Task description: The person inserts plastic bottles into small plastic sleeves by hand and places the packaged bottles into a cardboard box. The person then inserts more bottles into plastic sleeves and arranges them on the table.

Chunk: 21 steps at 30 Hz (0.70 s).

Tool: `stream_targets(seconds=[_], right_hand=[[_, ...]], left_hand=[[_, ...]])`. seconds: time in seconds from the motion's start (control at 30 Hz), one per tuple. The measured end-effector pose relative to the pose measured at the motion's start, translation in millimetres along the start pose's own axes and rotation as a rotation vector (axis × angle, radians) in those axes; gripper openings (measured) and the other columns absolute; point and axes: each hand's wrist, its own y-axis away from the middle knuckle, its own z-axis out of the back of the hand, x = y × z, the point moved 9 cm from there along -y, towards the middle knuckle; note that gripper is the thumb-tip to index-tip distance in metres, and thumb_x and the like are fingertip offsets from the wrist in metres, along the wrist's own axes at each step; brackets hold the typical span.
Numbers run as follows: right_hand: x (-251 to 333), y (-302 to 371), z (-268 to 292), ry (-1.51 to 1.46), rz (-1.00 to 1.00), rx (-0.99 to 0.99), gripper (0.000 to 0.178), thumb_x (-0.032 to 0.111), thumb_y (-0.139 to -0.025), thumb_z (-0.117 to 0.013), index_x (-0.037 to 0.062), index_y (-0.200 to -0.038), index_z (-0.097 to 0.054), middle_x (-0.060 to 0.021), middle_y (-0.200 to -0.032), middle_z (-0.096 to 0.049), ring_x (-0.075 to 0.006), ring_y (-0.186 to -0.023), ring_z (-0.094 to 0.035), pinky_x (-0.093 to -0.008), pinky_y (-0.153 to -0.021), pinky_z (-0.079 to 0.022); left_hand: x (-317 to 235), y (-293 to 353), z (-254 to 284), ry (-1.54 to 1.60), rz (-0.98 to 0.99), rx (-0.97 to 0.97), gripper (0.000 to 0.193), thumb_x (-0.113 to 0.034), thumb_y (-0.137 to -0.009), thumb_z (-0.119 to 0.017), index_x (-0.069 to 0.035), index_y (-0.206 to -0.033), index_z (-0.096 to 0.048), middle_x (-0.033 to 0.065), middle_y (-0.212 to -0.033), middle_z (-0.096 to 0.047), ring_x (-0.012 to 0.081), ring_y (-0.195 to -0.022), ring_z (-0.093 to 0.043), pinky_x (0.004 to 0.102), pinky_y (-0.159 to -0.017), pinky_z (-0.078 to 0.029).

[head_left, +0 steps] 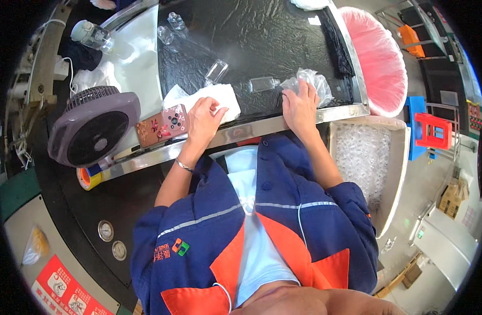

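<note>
My left hand (203,119) rests on a folded white cloth (228,100) near the front edge of the table, its fingers loosely bent and a gap between thumb and forefinger. Under its wrist side lies a brown phone in a patterned case (161,127). My right hand (301,110) has its fingers closed over a crumpled clear plastic bag (320,86). Left of that bag lies a small clear bottle (263,84) on its side. Another clear bottle (217,71) lies tilted just beyond the cloth.
Black film covers the tabletop (246,31). Two clear bottles (176,21) stand at the far left. A grey fan (97,128) sits at the left corner. A box of small clear pieces (362,157) is at the right, below a pink-lined container (375,60).
</note>
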Motion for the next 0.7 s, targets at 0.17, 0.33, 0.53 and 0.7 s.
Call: stream_targets(seconds=[0.17, 0.33, 0.53, 0.7], right_hand=[[32.8, -22.7, -2.3, -0.081, 0.139, -0.029, 0.044, 0.016, -0.072, -0.074, 0.0109, -0.114, -0.061, -0.0156, -0.129, -0.052, -0.0344, -0.124, -0.044, -0.0466, -0.102, -0.033], [42.1, -39.8, -34.8, 0.016, 0.234, 0.095, 0.046, 0.018, -0.072, -0.075, 0.0050, -0.111, -0.055, -0.0138, -0.110, -0.059, -0.0310, -0.110, -0.053, -0.0475, -0.098, -0.037], [86.1, -10.1, -40.2, -1.107, -0.030, 0.465, 0.041, 0.017, -0.087, -0.067, -0.0012, -0.121, -0.053, -0.0076, -0.091, -0.063, -0.0158, -0.073, -0.059, -0.0296, -0.063, -0.049], [111.9, 19.3, -76.7, -1.832, -0.593, 0.985, 0.036, 0.020, -0.093, -0.061, -0.0020, -0.121, -0.057, -0.0061, -0.087, -0.065, -0.0059, -0.062, -0.053, -0.0200, -0.048, -0.041]], left_hand=[[16.1, 2.4, -13.3, -0.091, 0.055, 0.046, 0.017, -0.013, -0.078, -0.073, -0.001, -0.087, -0.064, 0.0140, -0.079, -0.066, 0.0288, -0.068, -0.065, 0.0388, -0.061, -0.051], [26.2, 2.3, -4.7, 0.083, 0.121, -0.013, 0.008, -0.007, -0.081, -0.069, 0.000, -0.082, -0.065, 0.0111, -0.073, -0.067, 0.0225, -0.063, -0.065, 0.0320, -0.059, -0.051], [34.6, 5.4, -8.2, 0.632, 0.278, 0.072, 0.006, -0.004, -0.088, -0.064, 0.001, -0.087, -0.067, 0.0011, -0.073, -0.065, 0.0064, -0.061, -0.060, 0.0213, -0.058, -0.049], [23.0, 16.1, -13.1, 0.752, 0.279, 0.197, 0.006, -0.003, -0.089, -0.062, 0.001, -0.090, -0.066, 0.0008, -0.076, -0.065, 0.0064, -0.063, -0.059, 0.0208, -0.057, -0.047]])
